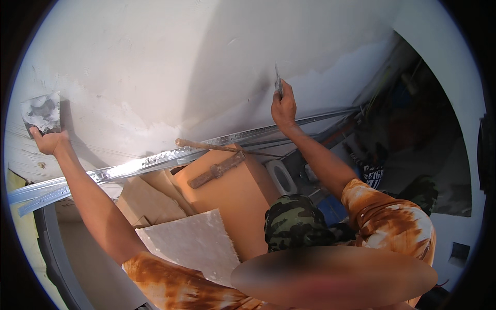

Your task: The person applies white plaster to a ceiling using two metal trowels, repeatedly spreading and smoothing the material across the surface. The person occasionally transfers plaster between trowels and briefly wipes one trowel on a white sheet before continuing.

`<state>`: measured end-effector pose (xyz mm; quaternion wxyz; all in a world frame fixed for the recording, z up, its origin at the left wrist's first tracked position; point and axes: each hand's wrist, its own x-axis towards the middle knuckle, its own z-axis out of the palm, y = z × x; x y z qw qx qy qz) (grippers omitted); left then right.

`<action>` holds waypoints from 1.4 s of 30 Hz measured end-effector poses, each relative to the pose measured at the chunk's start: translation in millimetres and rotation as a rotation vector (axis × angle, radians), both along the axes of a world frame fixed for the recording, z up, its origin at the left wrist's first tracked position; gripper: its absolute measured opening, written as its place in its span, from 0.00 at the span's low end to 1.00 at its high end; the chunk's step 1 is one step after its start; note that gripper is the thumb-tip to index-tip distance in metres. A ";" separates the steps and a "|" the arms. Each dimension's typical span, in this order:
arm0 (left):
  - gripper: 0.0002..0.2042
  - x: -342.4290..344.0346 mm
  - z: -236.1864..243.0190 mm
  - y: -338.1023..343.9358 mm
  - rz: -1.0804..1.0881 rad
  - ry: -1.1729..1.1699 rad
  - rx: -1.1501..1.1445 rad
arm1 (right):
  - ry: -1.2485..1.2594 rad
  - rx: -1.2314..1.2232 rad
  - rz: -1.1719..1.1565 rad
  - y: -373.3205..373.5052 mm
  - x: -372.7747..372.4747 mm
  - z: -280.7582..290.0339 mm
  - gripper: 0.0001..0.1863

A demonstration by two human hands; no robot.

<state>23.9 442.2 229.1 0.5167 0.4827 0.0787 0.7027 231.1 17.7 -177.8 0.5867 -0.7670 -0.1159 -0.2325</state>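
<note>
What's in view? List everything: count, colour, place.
Wall: one, whitish, top
Plate: one, grey, far left
Scraper: one, grey, upper middle
Rails: several, silver, across middle
Box: one, orange, centre
Stick: one, brown, across box
Bar: one, brown, on box
Board: one, greyish, lower middle
Cardboard: several, brown, beside box
Oval ring: one, white, beside box
Camouflage cloth: unclear count, green, centre
Clutter: uncountable, dark, right
Sleeves: two, orange-white, bottom
Left hand: one, gripping plate
Right hand: one, gripping scraper
</note>
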 end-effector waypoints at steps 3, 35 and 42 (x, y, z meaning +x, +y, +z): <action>0.24 -1.9 0.2 4.3 -0.050 -0.026 -0.043 | 0.399 0.340 -0.242 -67.6 91.6 -37.5 0.23; 0.22 -2.9 -1.8 17.1 -0.011 -0.119 0.011 | 0.058 -0.316 -0.190 3.2 53.6 -38.0 0.30; 0.21 2.7 -3.9 1.0 0.103 -0.155 -0.036 | 0.068 -0.475 0.227 84.2 -69.2 -28.4 0.31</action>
